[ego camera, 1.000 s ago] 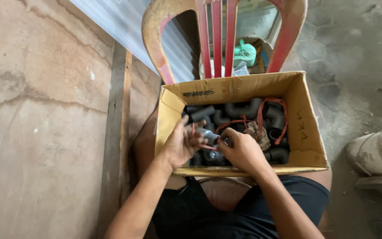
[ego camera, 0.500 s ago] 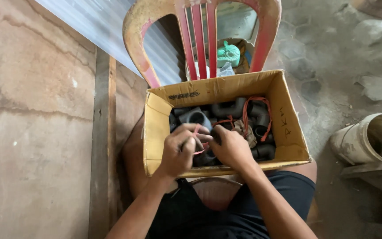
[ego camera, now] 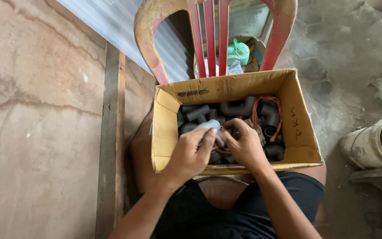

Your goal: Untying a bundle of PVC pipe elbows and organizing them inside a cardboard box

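Left hand (ego camera: pixel 191 152) now over grey fitting (ego camera: pixel 208 125).

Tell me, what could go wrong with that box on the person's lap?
The cardboard box rests on the knees with no hand steadying it, so it might tip and spill the grey pipe fittings. Red string loops through the fittings; it could snag as the left hand and right hand lift the grey fitting they hold.
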